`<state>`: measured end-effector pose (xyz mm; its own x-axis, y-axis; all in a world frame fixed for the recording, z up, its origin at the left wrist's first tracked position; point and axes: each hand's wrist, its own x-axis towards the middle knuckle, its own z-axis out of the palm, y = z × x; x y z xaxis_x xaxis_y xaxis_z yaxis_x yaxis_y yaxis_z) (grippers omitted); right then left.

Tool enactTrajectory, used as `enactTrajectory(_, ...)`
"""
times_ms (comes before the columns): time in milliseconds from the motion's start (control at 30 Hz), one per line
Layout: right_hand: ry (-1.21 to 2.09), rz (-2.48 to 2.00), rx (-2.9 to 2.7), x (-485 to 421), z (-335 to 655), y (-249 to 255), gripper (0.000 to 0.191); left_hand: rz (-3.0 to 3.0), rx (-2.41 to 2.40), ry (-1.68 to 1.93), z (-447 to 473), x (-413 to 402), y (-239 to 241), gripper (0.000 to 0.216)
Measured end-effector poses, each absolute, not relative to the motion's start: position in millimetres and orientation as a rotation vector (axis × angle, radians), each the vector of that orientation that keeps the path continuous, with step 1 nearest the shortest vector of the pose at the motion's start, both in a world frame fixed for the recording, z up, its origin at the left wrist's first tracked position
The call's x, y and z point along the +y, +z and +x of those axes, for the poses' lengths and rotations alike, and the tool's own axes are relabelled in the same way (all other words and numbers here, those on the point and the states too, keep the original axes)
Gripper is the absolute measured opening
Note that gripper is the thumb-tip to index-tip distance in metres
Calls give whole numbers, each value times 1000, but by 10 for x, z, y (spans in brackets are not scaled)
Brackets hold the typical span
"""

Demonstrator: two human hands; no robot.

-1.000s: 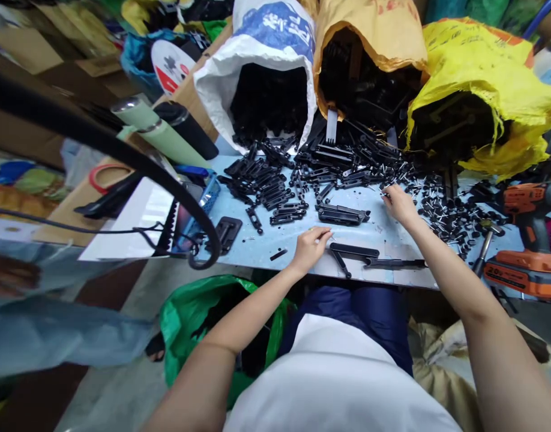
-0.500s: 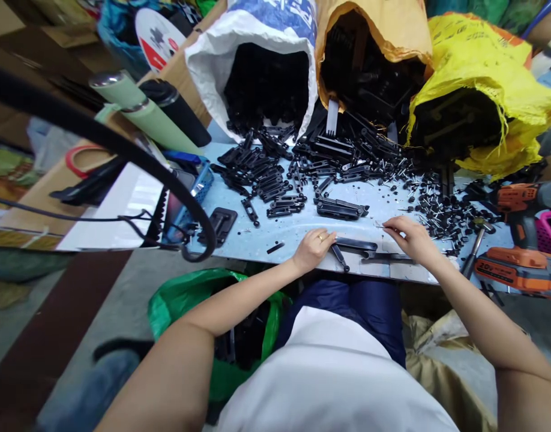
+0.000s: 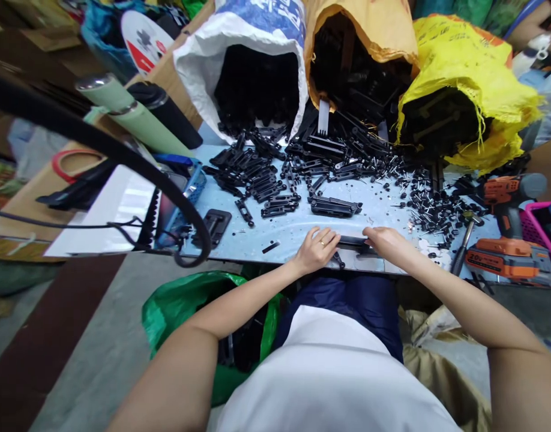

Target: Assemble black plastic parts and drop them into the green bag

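At the near edge of the pale blue bench, the fingers of the left hand are bent, tips and thumb closed on the left end of a black bar that lies flat on the surface. A ring shows on one finger. The right hand has its fingers curled down over the bar's right end. Whether anything else is pinched beneath them cannot be told. The two hands are near each other, with only a short stretch of the bar visible between them. A thin black strip lies just below the left fingertips, at the bench edge.

Just beyond the bar rests a longer assembled black part. Behind it to the left is a heap of small black plastic pieces, and to the right a scatter of small fasteners. A hammer and an orange cordless drill lie right of the right hand.

Along the far side, three open sacks spill black parts: white sack, tan sack and yellow sack. A green bag hangs below the bench, beside the left forearm.
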<state>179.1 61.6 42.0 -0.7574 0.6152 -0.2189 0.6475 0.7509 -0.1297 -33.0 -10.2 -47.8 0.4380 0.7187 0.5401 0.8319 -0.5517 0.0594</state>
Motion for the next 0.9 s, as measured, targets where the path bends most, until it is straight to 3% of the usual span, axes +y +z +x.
enactTrajectory(167,-409,988,3218,583,2117,-40,23,-2692,-1211,-667,-111,-20,-434,36)
enactTrajectory(333,-497,853,3408,613,2316,-364,38,-2864,-1473,-473,137,122,-319,54)
enactTrajectory(533,-489,647,3321,746,2352,-310,39,-2921,-1599,-459,215,179,-302,38)
enactTrajectory(800,-388,306,3324,936,2361,-267,40,-2857,-1613,-518,212,141,-308,44)
enactTrajectory(900,-220,418,3259,951,2365,-248,49,-2802,-1524,-415,187,94,-293,49)
